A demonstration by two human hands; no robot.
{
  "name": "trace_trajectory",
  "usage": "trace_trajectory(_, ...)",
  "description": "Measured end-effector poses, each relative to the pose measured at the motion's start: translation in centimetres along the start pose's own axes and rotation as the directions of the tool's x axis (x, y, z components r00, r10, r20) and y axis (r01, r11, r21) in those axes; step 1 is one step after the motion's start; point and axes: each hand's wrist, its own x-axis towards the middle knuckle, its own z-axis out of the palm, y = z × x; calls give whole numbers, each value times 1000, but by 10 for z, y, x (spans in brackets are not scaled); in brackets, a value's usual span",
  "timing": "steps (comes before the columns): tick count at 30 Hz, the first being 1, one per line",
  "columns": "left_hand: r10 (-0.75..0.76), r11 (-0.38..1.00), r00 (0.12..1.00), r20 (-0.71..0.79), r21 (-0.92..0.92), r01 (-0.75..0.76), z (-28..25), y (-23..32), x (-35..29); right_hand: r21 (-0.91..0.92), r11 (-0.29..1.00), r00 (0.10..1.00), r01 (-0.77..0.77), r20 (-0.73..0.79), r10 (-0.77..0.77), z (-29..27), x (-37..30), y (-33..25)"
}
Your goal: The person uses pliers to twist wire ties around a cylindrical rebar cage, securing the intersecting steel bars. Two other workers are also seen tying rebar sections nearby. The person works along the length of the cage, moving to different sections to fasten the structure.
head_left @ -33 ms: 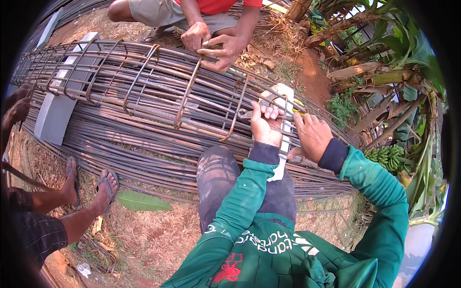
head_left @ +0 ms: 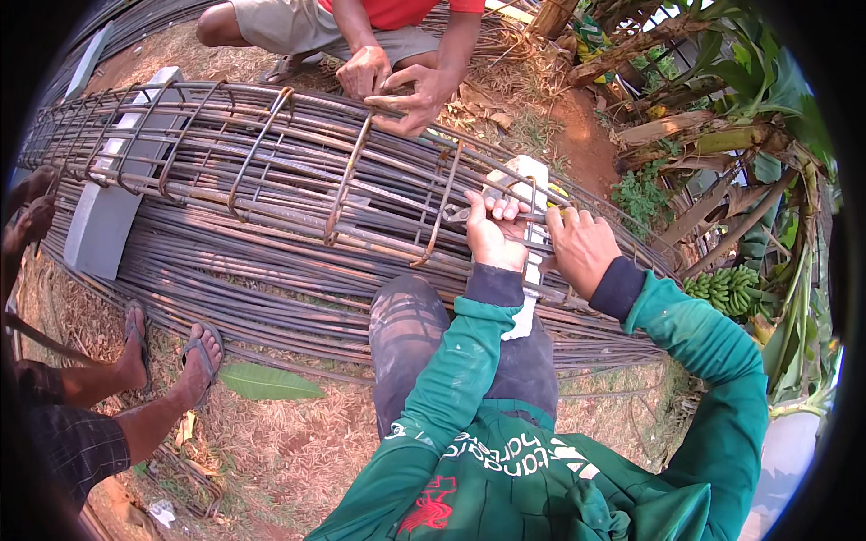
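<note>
A long cage of steel rebar point(head_left: 298, 194) with square stirrups stretches before me. My left hand point(head_left: 496, 233) is at its right end, palm turned up and fingers curled. A pair of pincers point(head_left: 457, 214) sticks out on its left side, the jaws pointing left; its handles are mostly hidden by the hand. Beside it, my right hand point(head_left: 582, 248) has bent fingers and the thumb drawn in. Whatever it pinches is hidden, near the last stirrup point(head_left: 530, 225). A white block point(head_left: 523, 316) lies under this end of the cage.
Across the cage, a person's hands point(head_left: 397, 90) work at a stirrup's top corner. Another person's feet point(head_left: 200, 356) and hands are at the left. A grey block point(head_left: 106, 225) supports the far left part. More loose bars point(head_left: 244, 270) lie beneath; banana plants point(head_left: 726, 293) stand right.
My right hand has shifted slightly up and left, and its thumb has come in toward the fingers. My left hand stays nearly in place with the pincers.
</note>
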Motion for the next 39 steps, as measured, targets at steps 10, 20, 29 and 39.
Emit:
trace_trajectory(10, -168, 986, 967, 190, 56, 160, -5, 2, -10, 711, 572, 749, -409, 619, -234, -8, 5, 45)
trace_trajectory(20, -292, 678, 956, 39, 713, 178, 16, -10, -78, 907, 248, 939, -340, 341, 43, 24, -100, -21)
trace_trajectory(29, -553, 416, 833, -13, 862, 290, -42, -34, -122, 479, -860, 957, -173, 289, -31, 85, -188, -95)
trace_trajectory(39, 48, -272, 995, 86, 960, -70, -78, -52, -154, 593, -805, 966, 26, 192, 172, 190, -220, -120)
